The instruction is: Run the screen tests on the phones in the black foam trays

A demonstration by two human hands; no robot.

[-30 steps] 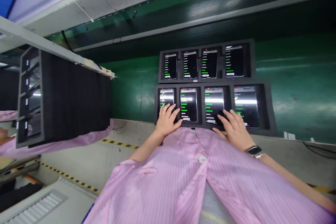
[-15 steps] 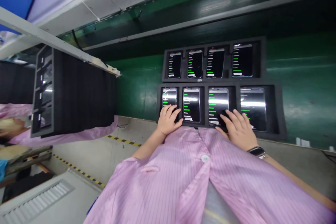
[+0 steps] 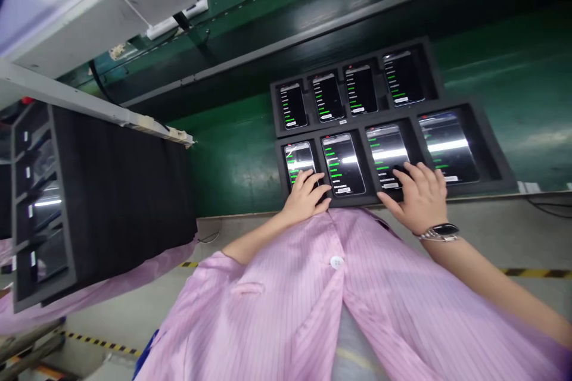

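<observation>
Several lit smartphones lie face up in two black foam trays, one row behind the other. My left hand (image 3: 307,193) rests with fingers spread over the lower part of the leftmost phone (image 3: 298,158) in the near tray (image 3: 373,158). Beside it, the second phone (image 3: 343,164) is uncovered. My right hand (image 3: 419,195), a watch on its wrist, lies with fingers apart at the lower right of the third phone (image 3: 386,146) and the tray's front edge. To its right is the fourth phone (image 3: 449,146). The far tray (image 3: 343,122) touches the near one.
A tall stack of black trays (image 3: 120,196), with phones in its end slots, stands at the left. Above it runs a pale metal bar (image 3: 102,104). The green bench (image 3: 232,161) has a raised rail (image 3: 268,50) along the back.
The view has tilted and shifted, so the trays appear slanted and the stack larger. My right hand stays near the third and fourth phones, its thumb now more spread. My left hand remains on the leftmost phone.
</observation>
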